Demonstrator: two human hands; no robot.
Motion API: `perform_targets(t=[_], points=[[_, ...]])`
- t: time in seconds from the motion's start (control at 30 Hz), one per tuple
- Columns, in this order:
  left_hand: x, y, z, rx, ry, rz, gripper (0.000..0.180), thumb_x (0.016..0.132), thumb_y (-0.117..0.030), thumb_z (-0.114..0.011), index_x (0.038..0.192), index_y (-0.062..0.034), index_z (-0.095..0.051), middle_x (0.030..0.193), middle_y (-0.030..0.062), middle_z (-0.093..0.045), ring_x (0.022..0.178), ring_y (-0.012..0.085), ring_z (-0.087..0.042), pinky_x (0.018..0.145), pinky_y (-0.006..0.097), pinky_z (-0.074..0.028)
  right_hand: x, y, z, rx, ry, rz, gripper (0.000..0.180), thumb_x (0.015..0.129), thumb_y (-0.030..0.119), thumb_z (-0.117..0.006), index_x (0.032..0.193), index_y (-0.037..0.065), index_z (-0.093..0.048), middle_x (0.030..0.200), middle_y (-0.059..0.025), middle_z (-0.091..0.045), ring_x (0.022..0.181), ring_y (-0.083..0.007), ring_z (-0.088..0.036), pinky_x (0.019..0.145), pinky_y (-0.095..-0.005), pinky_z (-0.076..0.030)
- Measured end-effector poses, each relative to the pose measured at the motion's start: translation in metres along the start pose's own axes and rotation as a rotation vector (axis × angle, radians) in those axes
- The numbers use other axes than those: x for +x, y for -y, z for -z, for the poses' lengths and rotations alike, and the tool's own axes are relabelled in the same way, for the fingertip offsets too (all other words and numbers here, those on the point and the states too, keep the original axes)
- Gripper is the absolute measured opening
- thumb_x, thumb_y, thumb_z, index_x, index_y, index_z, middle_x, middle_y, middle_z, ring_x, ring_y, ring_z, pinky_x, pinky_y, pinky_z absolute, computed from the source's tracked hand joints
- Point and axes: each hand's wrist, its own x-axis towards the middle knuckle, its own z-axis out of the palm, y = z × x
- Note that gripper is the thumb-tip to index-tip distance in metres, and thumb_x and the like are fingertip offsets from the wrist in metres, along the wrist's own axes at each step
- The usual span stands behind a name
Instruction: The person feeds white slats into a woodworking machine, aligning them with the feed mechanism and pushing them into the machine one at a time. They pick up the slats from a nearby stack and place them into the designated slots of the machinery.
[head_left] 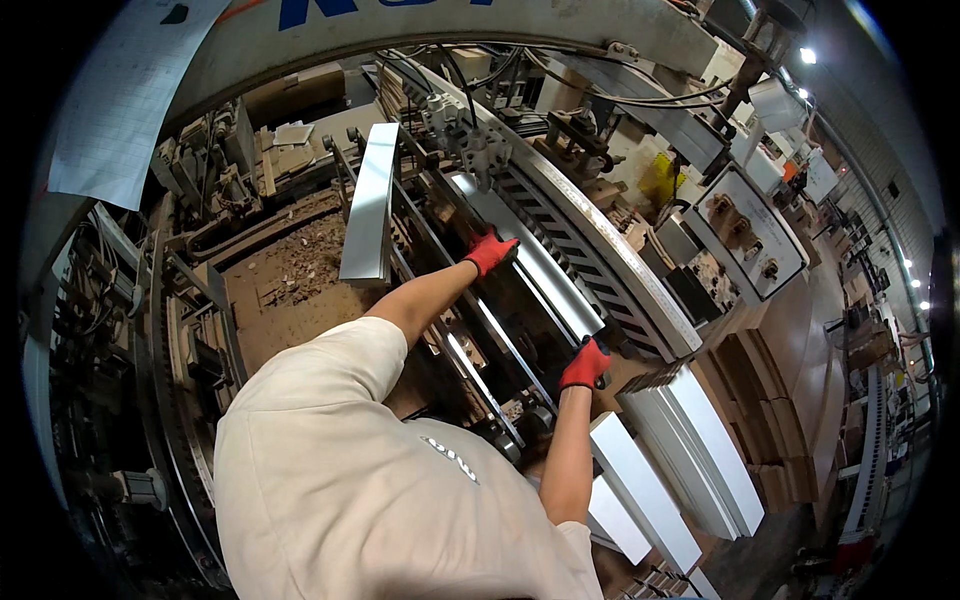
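A long narrow white board (545, 275) lies lengthwise in the machine, against a black-and-silver toothed strip. My left hand (490, 252), in a red glove with dark fingertips, is closed on the board's near long edge, about midway along. At the board's right end my right hand (586, 364), gloved the same way, grips the corner with fingers curled; its fingertips are partly hidden. Left of my left arm, a stack of white boards (369, 205) rests across the machine's rails.
Metal rails (490, 325) run below my hands. A thick stack of white boards (690, 450) stands at my right, with brown panels (770, 370) beyond. Wood debris (305, 265) covers a bed at left. A machine beam (430, 25) crosses overhead; a control panel (745, 230) stands far right.
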Motion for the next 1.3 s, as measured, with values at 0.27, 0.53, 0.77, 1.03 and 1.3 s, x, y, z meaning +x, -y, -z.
perform_targets(t=[0.27,0.53,0.77,1.03,1.3], points=[[0.062,0.048,0.021,-0.257,-0.097,0.008,0.091,0.078,-0.048,-0.064,0.155,-0.0174,-0.023,0.152,0.0221,-0.034,0.141,0.0397,-0.031,0.111,0.045,-0.031,-0.004,-0.013,-0.063,0.185,-0.028,-0.060,0.007,0.075,0.002,-0.070,0.076,0.006,-0.064,0.074,-0.0019,-0.063,0.055,-0.0154,-0.056,0.050,-0.0302,-0.045],[0.055,0.037,0.072,-0.482,0.135,-0.076,0.079,0.081,-0.043,-0.066,0.146,-0.0070,-0.040,0.140,0.0188,-0.051,0.132,0.0314,-0.045,0.107,0.038,-0.036,-0.007,0.002,-0.085,0.112,-0.033,-0.256,0.022,0.073,0.001,-0.072,0.066,0.011,-0.053,0.059,-0.0004,-0.053,0.044,-0.0135,-0.048,0.042,-0.0286,-0.036],[-0.013,0.013,0.019,-0.001,-0.021,-0.078,0.123,0.060,-0.063,-0.080,0.154,-0.0101,-0.021,0.152,0.0350,-0.018,0.142,0.0500,-0.018,0.116,0.049,-0.025,-0.018,0.022,-0.074,0.035,0.024,-0.348,0.016,0.079,0.007,-0.072,0.068,0.011,-0.061,0.060,-0.0004,-0.057,0.044,-0.0114,-0.047,0.043,-0.0273,-0.034],[-0.036,-0.014,0.026,0.107,0.164,-0.104,0.142,0.049,-0.063,-0.086,0.156,-0.0107,-0.008,0.150,0.0361,-0.017,0.141,0.0491,-0.021,0.115,0.048,-0.029,-0.003,0.009,-0.059,-0.014,-0.003,-0.277,0.019,0.080,0.010,-0.071,0.067,0.012,-0.058,0.058,0.0018,-0.053,0.043,-0.0100,-0.045,0.042,-0.0256,-0.033],[-0.026,-0.002,0.023,0.140,0.068,-0.126,0.135,0.052,-0.062,-0.085,0.156,-0.0131,-0.014,0.151,0.0338,-0.019,0.139,0.0477,-0.030,0.113,0.046,-0.033,-0.031,0.018,-0.049,-0.099,0.237,0.151,0.008,0.089,0.006,-0.062,0.095,0.003,-0.066,0.086,-0.0041,-0.063,0.066,-0.0148,-0.058,0.058,-0.0287,-0.048]])
